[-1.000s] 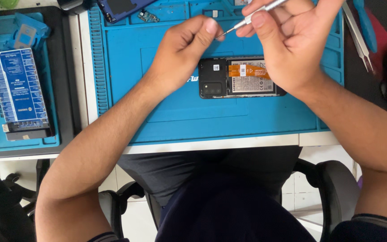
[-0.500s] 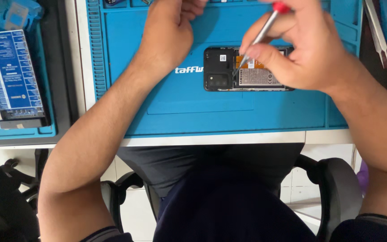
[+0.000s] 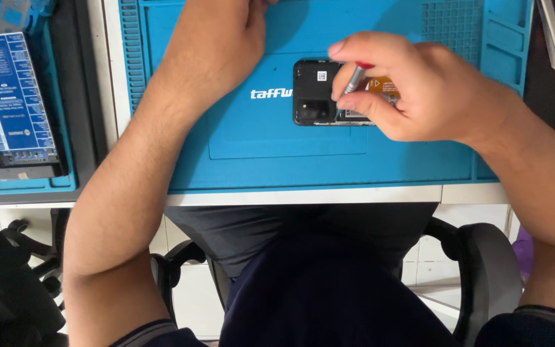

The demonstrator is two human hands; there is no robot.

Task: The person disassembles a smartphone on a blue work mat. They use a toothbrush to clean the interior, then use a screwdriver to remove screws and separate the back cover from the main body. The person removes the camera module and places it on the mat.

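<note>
An opened black phone (image 3: 316, 93) lies face down on a blue work mat (image 3: 277, 160), its back cover off and an orange part showing inside. My right hand (image 3: 419, 90) covers the phone's right half and grips a thin silver screwdriver (image 3: 354, 80) with a red cap, tip down into the phone's middle. My left hand (image 3: 226, 38) rests on the mat above and left of the phone, partly cut off by the top edge; whether it holds anything is hidden.
A blue board with rows of small connectors (image 3: 11, 106) sits on a tray at the far left. Metal tweezers (image 3: 552, 42) lie at the mat's upper right. The white table edge (image 3: 303, 196) runs below the mat, with a chair armrest (image 3: 489, 270) beneath.
My right hand has come down from above the phone and set the screwdriver's tip into it. My left hand let go of the tool's tip and moved up and left.
</note>
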